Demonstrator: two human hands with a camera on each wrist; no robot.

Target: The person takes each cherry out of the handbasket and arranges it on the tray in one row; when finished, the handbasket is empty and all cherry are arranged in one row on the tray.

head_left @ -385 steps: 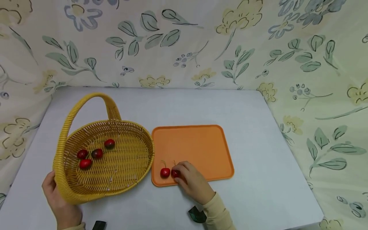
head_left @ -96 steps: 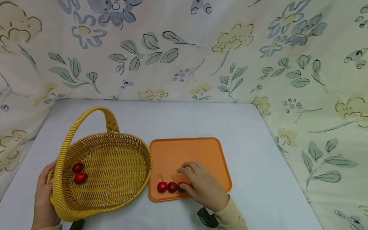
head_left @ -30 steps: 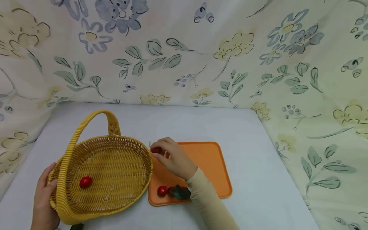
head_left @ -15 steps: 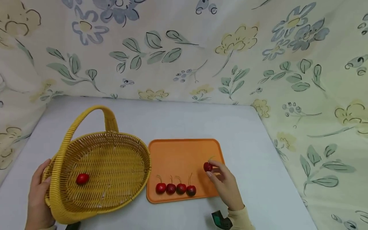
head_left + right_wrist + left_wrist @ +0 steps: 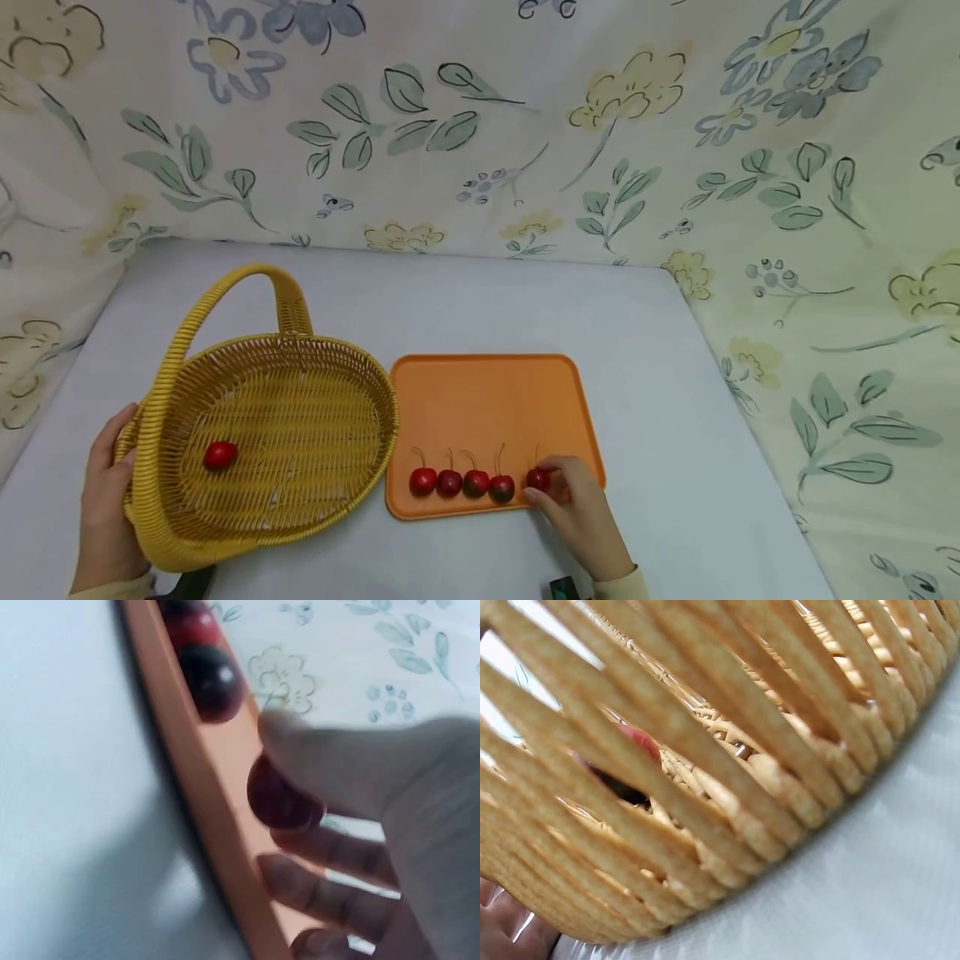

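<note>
My right hand [image 5: 581, 508] pinches a dark red cherry [image 5: 537, 479] between thumb and fingers, low over the front right part of the orange tray [image 5: 487, 400]. In the right wrist view the same cherry [image 5: 281, 796] shows under the thumb, with the other fingers loosely bent beside it. Left of it, several stemmed cherries [image 5: 476, 483] stand in a row along the tray's front edge. My left hand [image 5: 108, 500] grips the left side of the yellow wicker basket [image 5: 300, 433], its fingers partly hidden. One red cherry [image 5: 220, 456] lies inside the basket.
The basket's tall handle [image 5: 180, 333] arches over its left side. Basket and tray stand side by side on a white table [image 5: 660, 400]. Behind and to the right hangs a floral cloth [image 5: 480, 125].
Several cherries have gone from the basket to the tray's row over the span. In the last second my right hand carried another from the tray's back left to its front right. My left hand stays on the basket.
</note>
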